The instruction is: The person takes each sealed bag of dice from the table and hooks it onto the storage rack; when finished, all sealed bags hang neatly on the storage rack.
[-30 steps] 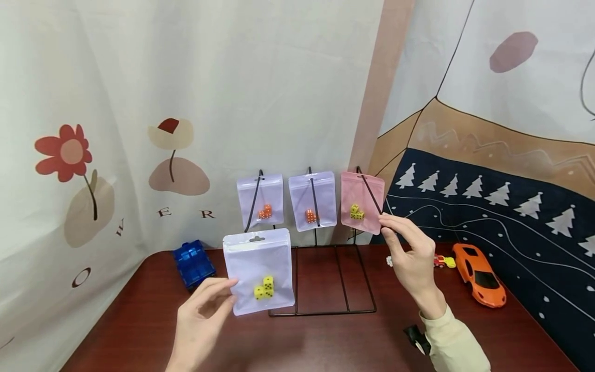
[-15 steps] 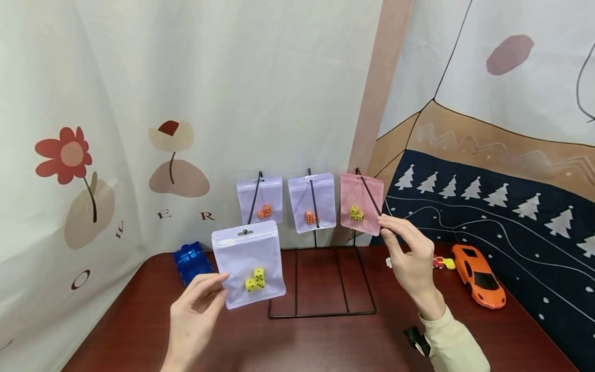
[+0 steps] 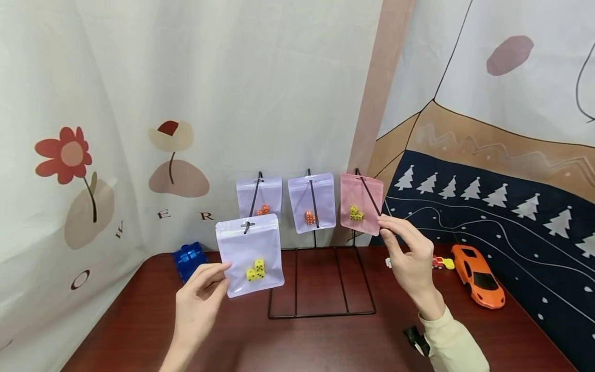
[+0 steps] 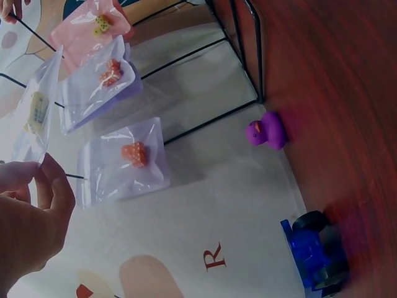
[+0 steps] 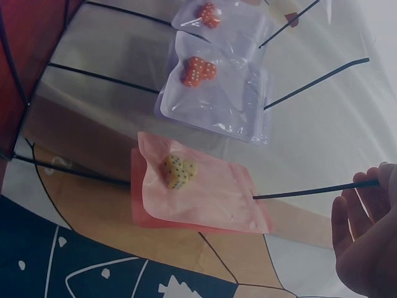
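Observation:
My left hand (image 3: 200, 299) pinches the left edge of a lilac zip bag (image 3: 234, 258) with yellow dice (image 3: 255, 270) inside. At the bag's hang hole, the left rod's tip (image 3: 247, 227) shows in front. Behind it, partly covered, another lilac bag (image 3: 246, 191) with orange dice hangs on the same rod. The fingertips of my right hand (image 3: 413, 263) pinch the outer end of the right rod (image 5: 310, 191). A pink bag (image 5: 217, 198) with yellow dice hangs farther back on that rod. Another lilac bag (image 3: 299, 201) with orange dice hangs on the middle rod.
The black wire rack's base (image 3: 321, 315) lies on the dark red table (image 3: 297, 346). A blue toy vehicle (image 3: 188, 261) and a purple duck (image 4: 271, 131) are on the left. An orange toy car (image 3: 481, 281) and small red-yellow toy (image 3: 443, 263) sit right. Printed cloth (image 3: 297, 93) hangs behind.
My left hand has moved the bag left and then up, bringing its hang hole to the left rod's tip. My right hand has stayed at the right rod's end.

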`<control>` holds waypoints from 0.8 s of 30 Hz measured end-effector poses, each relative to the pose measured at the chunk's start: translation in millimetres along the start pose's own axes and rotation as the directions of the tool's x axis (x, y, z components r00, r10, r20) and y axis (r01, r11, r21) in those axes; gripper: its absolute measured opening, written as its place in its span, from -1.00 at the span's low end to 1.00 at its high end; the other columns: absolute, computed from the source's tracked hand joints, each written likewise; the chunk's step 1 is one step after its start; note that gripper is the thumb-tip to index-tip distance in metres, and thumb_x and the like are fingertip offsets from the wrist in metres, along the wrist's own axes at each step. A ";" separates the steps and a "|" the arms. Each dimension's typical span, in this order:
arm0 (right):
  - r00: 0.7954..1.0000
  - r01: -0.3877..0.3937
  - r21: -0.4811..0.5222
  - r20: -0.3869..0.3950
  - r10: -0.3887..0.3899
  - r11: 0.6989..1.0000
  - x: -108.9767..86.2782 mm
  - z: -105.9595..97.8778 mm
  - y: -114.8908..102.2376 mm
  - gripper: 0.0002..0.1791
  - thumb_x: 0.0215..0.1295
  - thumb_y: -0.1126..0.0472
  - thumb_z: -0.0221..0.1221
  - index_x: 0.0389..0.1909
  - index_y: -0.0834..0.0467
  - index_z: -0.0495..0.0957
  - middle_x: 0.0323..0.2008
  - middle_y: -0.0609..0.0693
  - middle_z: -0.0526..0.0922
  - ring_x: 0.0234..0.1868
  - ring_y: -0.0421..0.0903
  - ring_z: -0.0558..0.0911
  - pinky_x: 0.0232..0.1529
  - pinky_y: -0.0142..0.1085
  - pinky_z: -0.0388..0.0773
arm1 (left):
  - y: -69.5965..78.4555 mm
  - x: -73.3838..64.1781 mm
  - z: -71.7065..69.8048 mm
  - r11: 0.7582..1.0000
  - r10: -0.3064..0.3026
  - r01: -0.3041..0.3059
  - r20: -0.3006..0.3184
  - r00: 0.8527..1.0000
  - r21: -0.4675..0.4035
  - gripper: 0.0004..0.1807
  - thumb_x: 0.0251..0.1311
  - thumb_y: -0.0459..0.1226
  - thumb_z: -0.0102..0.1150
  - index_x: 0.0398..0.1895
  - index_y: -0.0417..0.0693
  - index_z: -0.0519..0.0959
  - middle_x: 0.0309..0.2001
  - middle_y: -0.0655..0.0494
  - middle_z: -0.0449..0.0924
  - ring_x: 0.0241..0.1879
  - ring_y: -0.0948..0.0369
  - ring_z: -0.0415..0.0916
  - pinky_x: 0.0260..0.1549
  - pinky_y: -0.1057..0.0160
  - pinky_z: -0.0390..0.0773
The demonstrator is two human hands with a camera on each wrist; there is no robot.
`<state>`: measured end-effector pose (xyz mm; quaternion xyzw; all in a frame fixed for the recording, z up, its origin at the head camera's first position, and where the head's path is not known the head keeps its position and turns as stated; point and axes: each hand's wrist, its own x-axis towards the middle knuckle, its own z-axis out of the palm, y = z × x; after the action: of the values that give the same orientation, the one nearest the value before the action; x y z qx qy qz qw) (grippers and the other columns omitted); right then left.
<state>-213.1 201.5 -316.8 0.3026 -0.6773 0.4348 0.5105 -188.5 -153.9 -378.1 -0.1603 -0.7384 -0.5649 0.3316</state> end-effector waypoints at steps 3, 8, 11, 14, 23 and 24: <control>1.000 -0.002 -0.001 0.001 0.002 1.000 0.4 -0.2 0.3 -0.81 0.04 0.63 0.21 -0.27 0.47 0.61 -0.22 0.35 0.63 -0.09 -0.03 0.62 0.06 -0.37 0.48 | -3.4 4.8 1.3 1.000 -0.026 0.026 -0.008 1.000 0.009 -0.61 -0.02 -0.73 0.18 -0.10 -0.33 0.63 -0.19 -0.07 0.53 -0.29 0.24 0.52 -0.25 0.46 0.58; 1.000 -0.008 -0.004 0.004 0.008 1.000 0.2 -0.3 0.5 -0.80 0.04 0.64 0.21 -0.27 0.47 0.61 -0.22 0.37 0.62 -0.08 -0.04 0.62 0.06 -0.37 0.48 | -5.2 12.3 4.2 0.999 -0.041 0.041 -0.008 0.999 0.020 -0.60 0.00 -0.71 0.18 -0.09 -0.29 0.63 -0.18 -0.06 0.53 -0.28 0.24 0.52 -0.24 0.46 0.57; 1.000 -0.007 -0.005 0.004 0.007 1.000 -0.1 0.1 0.8 -0.80 0.04 0.64 0.21 -0.27 0.47 0.61 -0.22 0.38 0.62 -0.09 -0.03 0.62 0.06 -0.36 0.48 | -0.9 15.8 6.9 0.999 -0.033 0.034 -0.012 0.999 0.010 -0.61 0.00 -0.71 0.18 -0.09 -0.30 0.63 -0.19 -0.06 0.53 -0.28 0.23 0.52 -0.24 0.46 0.57; 1.000 -0.008 -0.007 0.003 0.008 1.000 -0.2 0.4 1.3 -0.80 0.04 0.63 0.21 -0.27 0.46 0.61 -0.22 0.37 0.62 -0.09 -0.03 0.62 0.06 -0.37 0.48 | 8.9 19.7 10.6 1.000 -0.019 0.019 -0.012 1.000 0.004 -0.63 0.01 -0.72 0.16 -0.10 -0.35 0.62 -0.20 -0.10 0.52 -0.30 0.21 0.52 -0.25 0.46 0.58; 1.000 0.007 0.000 -0.004 -0.007 1.000 0.8 1.4 2.0 -0.81 0.05 0.63 0.21 -0.27 0.47 0.61 -0.23 0.36 0.63 -0.10 -0.02 0.63 0.06 -0.36 0.48 | 16.9 30.9 17.1 1.000 -0.011 0.011 0.007 1.000 0.016 -0.69 0.03 -0.70 0.15 -0.11 -0.45 0.59 -0.22 -0.20 0.52 -0.29 0.19 0.54 -0.24 0.46 0.57; 1.000 0.008 0.001 -0.006 -0.008 1.000 0.8 1.7 1.9 -0.81 0.04 0.63 0.21 -0.28 0.47 0.62 -0.23 0.36 0.63 -0.10 -0.02 0.63 0.05 -0.36 0.49 | 15.5 32.0 17.7 1.000 -0.012 0.012 0.004 1.000 0.011 -0.69 0.03 -0.70 0.16 -0.12 -0.45 0.60 -0.22 -0.20 0.52 -0.28 0.19 0.55 -0.24 0.45 0.58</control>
<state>-215.7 200.8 -316.7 0.3042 -0.6743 0.4341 0.5141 -207.8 -136.9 -347.8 -0.1552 -0.7429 -0.5627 0.3277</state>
